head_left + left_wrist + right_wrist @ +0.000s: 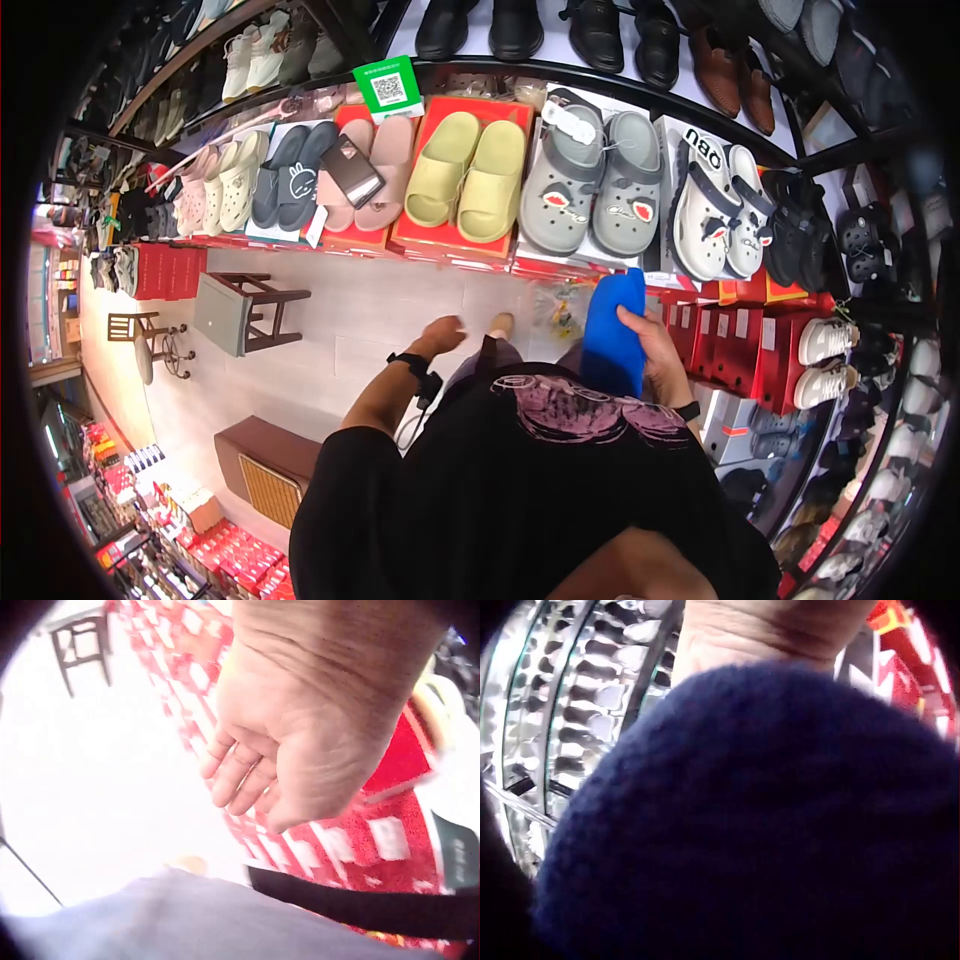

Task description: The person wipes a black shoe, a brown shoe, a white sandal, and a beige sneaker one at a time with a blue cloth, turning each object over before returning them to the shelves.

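Observation:
In my right hand I grip a bright blue cloth, the thumb lying over its near face. It hangs upright in front of the body, close before the row of shoes. The right wrist view is mostly filled by the same cloth, dark and fuzzy there, which hides the fingers. My left hand holds nothing and hangs over the pale floor, its fingers loosely curled in the left wrist view. Ahead on boxes are grey clogs, yellow-green slides and white clogs.
Pink slides with a brown wallet-like item on them stand further left, below a green QR sign. Red shoeboxes are stacked at the right. A grey-topped stool and a brown bench stand on the floor at left.

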Motion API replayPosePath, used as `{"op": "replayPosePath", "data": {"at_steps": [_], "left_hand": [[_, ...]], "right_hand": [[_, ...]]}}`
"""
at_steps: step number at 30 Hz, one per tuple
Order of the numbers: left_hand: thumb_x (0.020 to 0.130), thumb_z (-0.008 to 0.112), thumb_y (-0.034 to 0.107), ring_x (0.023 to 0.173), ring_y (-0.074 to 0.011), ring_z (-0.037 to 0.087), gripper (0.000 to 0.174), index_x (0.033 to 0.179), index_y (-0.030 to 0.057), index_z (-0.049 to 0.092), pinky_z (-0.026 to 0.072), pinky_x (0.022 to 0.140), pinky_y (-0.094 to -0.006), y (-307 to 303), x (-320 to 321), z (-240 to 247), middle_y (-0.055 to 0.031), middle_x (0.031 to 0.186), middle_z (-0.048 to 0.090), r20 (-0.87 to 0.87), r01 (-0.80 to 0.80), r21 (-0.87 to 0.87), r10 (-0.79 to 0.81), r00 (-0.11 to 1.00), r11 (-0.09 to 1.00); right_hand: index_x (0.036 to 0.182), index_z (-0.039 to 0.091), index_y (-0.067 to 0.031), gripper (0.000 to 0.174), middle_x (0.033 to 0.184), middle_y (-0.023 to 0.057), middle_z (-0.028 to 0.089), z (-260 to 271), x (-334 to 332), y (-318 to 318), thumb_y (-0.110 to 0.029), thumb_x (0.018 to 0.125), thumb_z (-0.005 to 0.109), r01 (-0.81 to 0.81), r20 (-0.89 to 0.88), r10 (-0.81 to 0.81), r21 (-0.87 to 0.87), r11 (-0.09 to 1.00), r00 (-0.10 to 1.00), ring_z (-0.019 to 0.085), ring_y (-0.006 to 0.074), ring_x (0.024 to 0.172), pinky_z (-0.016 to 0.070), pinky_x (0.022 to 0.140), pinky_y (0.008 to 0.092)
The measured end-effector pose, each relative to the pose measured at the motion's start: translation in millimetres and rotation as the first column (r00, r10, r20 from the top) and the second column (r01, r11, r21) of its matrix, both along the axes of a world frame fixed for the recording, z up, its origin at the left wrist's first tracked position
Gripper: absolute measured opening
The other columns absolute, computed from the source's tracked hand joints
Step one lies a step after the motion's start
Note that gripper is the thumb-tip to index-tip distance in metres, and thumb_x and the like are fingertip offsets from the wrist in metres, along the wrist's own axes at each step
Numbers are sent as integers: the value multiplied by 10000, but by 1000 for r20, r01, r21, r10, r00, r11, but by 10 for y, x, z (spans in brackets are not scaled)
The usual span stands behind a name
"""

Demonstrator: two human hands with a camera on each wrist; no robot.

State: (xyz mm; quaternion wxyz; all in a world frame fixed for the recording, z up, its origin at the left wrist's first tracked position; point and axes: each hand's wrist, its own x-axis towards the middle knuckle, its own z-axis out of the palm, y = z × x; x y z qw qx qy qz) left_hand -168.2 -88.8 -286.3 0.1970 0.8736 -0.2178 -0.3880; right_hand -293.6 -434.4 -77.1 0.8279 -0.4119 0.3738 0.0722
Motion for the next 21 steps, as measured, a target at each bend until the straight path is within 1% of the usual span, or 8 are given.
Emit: {"op": "replayPosePath", "data": {"at_steps": [2,7,9,10,12,14,16,21], "left_hand": [[769,583,302,842,-300,612,295,891,34,609,487,743,-383,919,-18,-1006,-168,884,632,93,253,280,-289,953,926],[818,545,234,539,-222,595,202,783,41,590,490,538,-350,1770,-131,-927,-110,691,614,-133,-559,450,671,729,697],[813,565,198,571,-210,608,157,778,46,583,484,521,-364,2080,-173,-1396,-74,697,620,-24,-177,171,184,983,969],[813,565,198,571,-210,608,157,778,46,583,484,521,-364,1979,-187,-1273,-74,697,620,-14,-187,169,192,981,968],[810,584,195,573,-200,610,152,790,45,579,482,505,-337,1553,-212,-819,-46,691,615,347,368,409,-515,784,835],[796,606,226,616,-208,624,187,843,46,594,501,550,-322,1416,-300,-988,-75,728,632,419,273,75,-279,864,959],[760,634,258,647,-211,637,268,909,36,608,513,614,-306,867,-503,-306,-122,749,642,-152,-519,-26,510,847,854],[728,627,324,953,-295,583,355,947,45,622,472,821,-355,509,-405,116,-170,958,628,6,-113,57,112,994,992]], "right_hand": [[1058,563,-40,278,885,52,624,-183,-118,84,-148,811,632,-83,-68,84,11,996,994,613,146,743,513,665,281],[1059,565,-35,299,884,72,626,-969,-777,24,-163,800,642,-138,-204,108,-142,980,973,612,184,734,515,667,329],[1052,577,-18,331,893,88,633,-1237,-1098,-7,-190,783,661,-260,-313,203,-151,954,928,616,217,759,512,677,354],[1052,577,-18,331,893,88,633,-1493,-1287,-44,-190,783,661,-267,-304,211,-154,951,929,616,217,759,512,677,354],[1006,603,16,377,921,127,643,-1936,-1626,-106,-242,746,692,-391,-415,295,-169,905,861,618,231,809,501,716,363],[974,611,50,454,947,172,642,-2050,-1738,-77,-304,709,711,-795,-602,522,-425,432,605,616,227,853,488,750,346],[979,605,64,505,984,207,628,-2555,-2009,-63,-337,690,711,-713,-561,465,-382,588,684,614,243,898,476,784,333],[986,605,66,497,974,225,624,-2466,-2144,213,-305,672,710,-678,-675,303,-399,617,673,618,268,908,480,784,338]]}}
